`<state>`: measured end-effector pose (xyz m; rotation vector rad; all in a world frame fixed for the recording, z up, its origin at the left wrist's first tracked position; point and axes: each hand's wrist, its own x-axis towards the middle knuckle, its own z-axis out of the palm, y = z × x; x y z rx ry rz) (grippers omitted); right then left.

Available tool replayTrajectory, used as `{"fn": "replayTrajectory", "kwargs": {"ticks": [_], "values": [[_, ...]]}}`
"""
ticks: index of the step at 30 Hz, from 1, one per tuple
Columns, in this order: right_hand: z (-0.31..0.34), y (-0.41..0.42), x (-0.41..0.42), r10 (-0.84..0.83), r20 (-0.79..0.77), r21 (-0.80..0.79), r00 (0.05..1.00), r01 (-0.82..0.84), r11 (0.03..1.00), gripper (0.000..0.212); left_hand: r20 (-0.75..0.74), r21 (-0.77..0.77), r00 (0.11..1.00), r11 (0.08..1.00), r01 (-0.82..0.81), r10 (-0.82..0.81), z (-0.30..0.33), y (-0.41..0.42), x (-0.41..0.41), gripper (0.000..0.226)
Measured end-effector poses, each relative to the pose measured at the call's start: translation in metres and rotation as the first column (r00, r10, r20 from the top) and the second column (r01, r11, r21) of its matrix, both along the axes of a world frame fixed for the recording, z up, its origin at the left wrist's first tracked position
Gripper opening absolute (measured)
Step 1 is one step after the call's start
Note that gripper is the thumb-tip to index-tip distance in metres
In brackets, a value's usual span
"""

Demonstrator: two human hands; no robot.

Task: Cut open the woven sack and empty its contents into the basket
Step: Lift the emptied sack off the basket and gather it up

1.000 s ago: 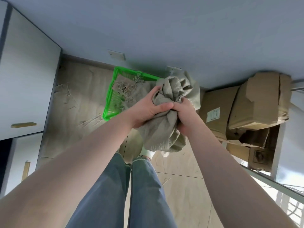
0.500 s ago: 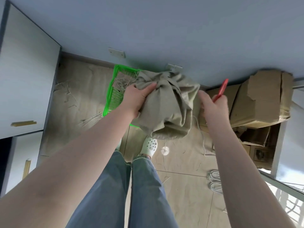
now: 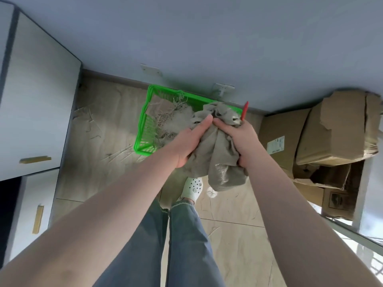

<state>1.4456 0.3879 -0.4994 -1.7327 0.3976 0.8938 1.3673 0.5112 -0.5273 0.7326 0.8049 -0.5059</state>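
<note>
I bunch the crumpled grey-beige woven sack (image 3: 215, 156) between both hands, above the floor and at the near right edge of the bright green plastic slatted basket (image 3: 145, 129). My left hand (image 3: 188, 143) clenches the cloth from the left, fingers curled into the folds. My right hand (image 3: 241, 139) grips it from the right, and a slim red-handled cutter (image 3: 245, 110) sticks up past that hand's knuckles; how my fingers hold it I cannot tell. The sack's loose end hangs down over my white perforated clog (image 3: 192, 188). Dry straw-like fibres and pale stuffing (image 3: 174, 121) lie in the basket. Battered brown cardboard boxes (image 3: 331, 131) stand to the right.
</note>
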Motion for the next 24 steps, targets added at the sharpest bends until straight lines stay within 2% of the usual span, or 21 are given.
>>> {"fn": "replayTrajectory", "kwargs": {"ticks": [2, 3, 4, 5, 6, 7, 8, 9, 10, 11, 12, 13, 14, 15, 16, 17, 18, 19, 20, 22, 24], "values": [[-0.001, -0.008, 0.003, -0.100, 0.044, -0.020, 0.994, 0.101, 0.995, 0.044, 0.008, -0.073, 0.996, 0.993, 0.092, -0.091, 0.002, 0.000, 0.007, 0.073], [0.001, -0.015, 0.006, -0.141, 0.081, -0.046, 0.987, 0.145, 0.988, 0.044, 0.004, 0.007, 0.990, 0.990, 0.144, -0.144, 0.005, -0.001, 0.014, 0.077], [0.005, -0.021, 0.007, -0.170, 0.113, -0.059, 0.979, 0.177, 0.982, 0.044, 0.001, 0.183, 0.981, 0.964, 0.190, -0.194, 0.006, 0.002, 0.020, 0.076], [0.011, -0.030, 0.007, -0.189, 0.133, -0.055, 0.973, 0.197, 0.979, 0.044, -0.032, 0.419, 0.976, 0.883, 0.210, -0.217, 0.003, 0.009, 0.028, 0.070], [0.019, -0.039, 0.005, -0.201, 0.145, -0.043, 0.969, 0.209, 0.977, 0.046, -0.080, 0.684, 0.985, 0.710, 0.166, -0.152, -0.001, 0.020, 0.037, 0.062], [0.028, -0.048, 0.001, -0.211, 0.154, -0.021, 0.965, 0.216, 0.976, 0.049, -0.118, 0.858, 0.993, 0.503, 0.109, -0.015, -0.007, 0.033, 0.042, 0.053], [0.036, -0.055, -0.002, -0.225, 0.157, 0.013, 0.962, 0.225, 0.974, 0.053, -0.109, 0.921, 0.984, 0.386, 0.047, 0.140, -0.010, 0.042, 0.046, 0.048], [0.041, -0.062, -0.004, -0.249, 0.154, 0.057, 0.956, 0.243, 0.968, 0.055, -0.087, 0.933, 0.976, 0.359, 0.009, 0.202, -0.020, 0.047, 0.047, 0.049], [0.040, -0.066, -0.005, -0.281, 0.143, 0.083, 0.949, 0.271, 0.959, 0.056, -0.081, 0.904, 0.988, 0.428, 0.015, 0.135, -0.028, 0.044, 0.046, 0.051], [0.037, -0.067, -0.007, -0.308, 0.129, 0.065, 0.942, 0.302, 0.951, 0.056, -0.087, 0.823, 0.994, 0.559, 0.105, -0.058, -0.034, 0.032, 0.044, 0.053], [0.031, -0.067, -0.007, -0.329, 0.117, 0.018, 0.937, 0.329, 0.944, 0.053, -0.096, 0.696, 0.949, 0.661, 0.279, -0.299, -0.039, 0.014, 0.036, 0.055], [0.024, -0.066, -0.006, -0.330, 0.104, -0.035, 0.938, 0.335, 0.941, 0.047, -0.098, 0.628, 0.868, 0.646, 0.434, -0.487, -0.042, -0.004, 0.026, 0.056], [0.017, -0.065, -0.003, -0.319, 0.095, -0.074, 0.943, 0.327, 0.942, 0.042, -0.109, 0.665, 0.824, 0.575, 0.477, -0.556, -0.047, -0.018, 0.016, 0.056], [0.011, -0.064, 0.001, -0.311, 0.089, -0.084, 0.946, 0.318, 0.944, 0.040, -0.135, 0.760, 0.853, 0.499, 0.416, -0.504, -0.054, -0.025, 0.007, 0.055], [0.006, -0.063, 0.006, -0.313, 0.088, -0.068, 0.946, 0.319, 0.945, 0.043, -0.151, 0.816, 0.899, 0.461, 0.348, -0.411, -0.058, -0.026, 0.003, 0.054], [0.002, -0.063, 0.012, -0.308, 0.098, -0.046, 0.946, 0.313, 0.949, 0.048, -0.167, 0.803, 0.904, 0.478, 0.356, -0.393, -0.061, -0.023, 0.002, 0.053], [-0.002, -0.063, 0.016, -0.292, 0.113, -0.034, 0.950, 0.298, 0.954, 0.052, -0.169, 0.756, 0.865, 0.501, 0.421, -0.472, -0.066, -0.022, -0.001, 0.052], [-0.005, -0.063, 0.020, -0.268, 0.126, -0.024, 0.955, 0.273, 0.962, 0.054, -0.172, 0.724, 0.815, 0.491, 0.485, -0.553, -0.068, -0.021, -0.003, 0.051], [-0.009, -0.062, 0.023, -0.247, 0.132, -0.012, 0.960, 0.250, 0.968, 0.055, -0.184, 0.739, 0.803, 0.459, 0.494, -0.567, -0.072, -0.021, -0.005, 0.050], [-0.013, -0.058, 0.023, -0.235, 0.128, -0.007, 0.963, 0.238, 0.971, 0.056, -0.198, 0.757, 0.878, 0.501, 0.419, -0.435, -0.070, -0.021, -0.002, 0.052], [-0.013, -0.056, 0.022, -0.252, 0.116, -0.001, 0.961, 0.253, 0.967, 0.055, -0.281, 0.712, 0.888, 0.541, 0.447, -0.363, -0.068, -0.019, 0.003, 0.058]]}}
